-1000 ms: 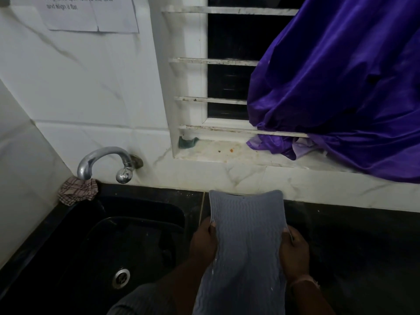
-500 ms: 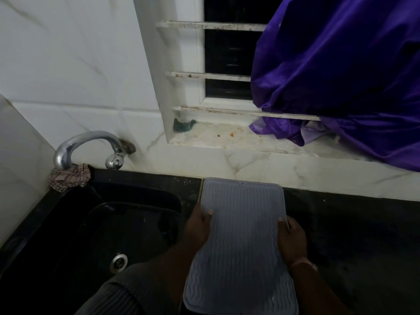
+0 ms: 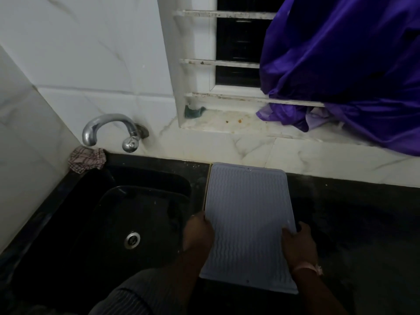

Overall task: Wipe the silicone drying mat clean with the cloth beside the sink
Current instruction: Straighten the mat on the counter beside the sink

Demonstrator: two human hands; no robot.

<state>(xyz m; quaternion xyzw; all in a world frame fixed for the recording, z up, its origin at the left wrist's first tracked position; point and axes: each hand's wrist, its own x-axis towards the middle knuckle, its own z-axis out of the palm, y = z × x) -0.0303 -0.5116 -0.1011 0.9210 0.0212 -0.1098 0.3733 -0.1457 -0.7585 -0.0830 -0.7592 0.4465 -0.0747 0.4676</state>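
The pale grey rectangular silicone drying mat (image 3: 247, 214), ribbed with wavy lines, lies lengthwise on the dark worktop (image 3: 354, 214) just to the right of the sink, its far short edge close against the white marble upstand below the window. The left hand (image 3: 198, 233) has its grip on the mat's left long edge, fingers curled around the rim about halfway along. The right hand (image 3: 298, 243) holds the opposite long edge at much the same level, thumb lying on the ribbed top and the fingers tucked at the edge; a pale band sits on that wrist. A striped grey sleeve (image 3: 136, 294) covers the left forearm.

The small checked pink-and-white cloth (image 3: 87, 158) lies crumpled at the far left corner of the black sink (image 3: 145, 196), right under the spout of the curved chrome tap (image 3: 109, 130), well apart from the mat and both hands. A round metal drain (image 3: 132, 240) shows in the sink floor.

Behind, white marble-patterned tiles (image 3: 91, 55) cover the wall. A window with white horizontal bars (image 3: 227, 62) sits above a stained sill (image 3: 227, 120), where a small dark green object (image 3: 193, 111) rests in the left corner. A glossy purple fabric (image 3: 345, 64) hangs over the window's right part and spills onto the sill.
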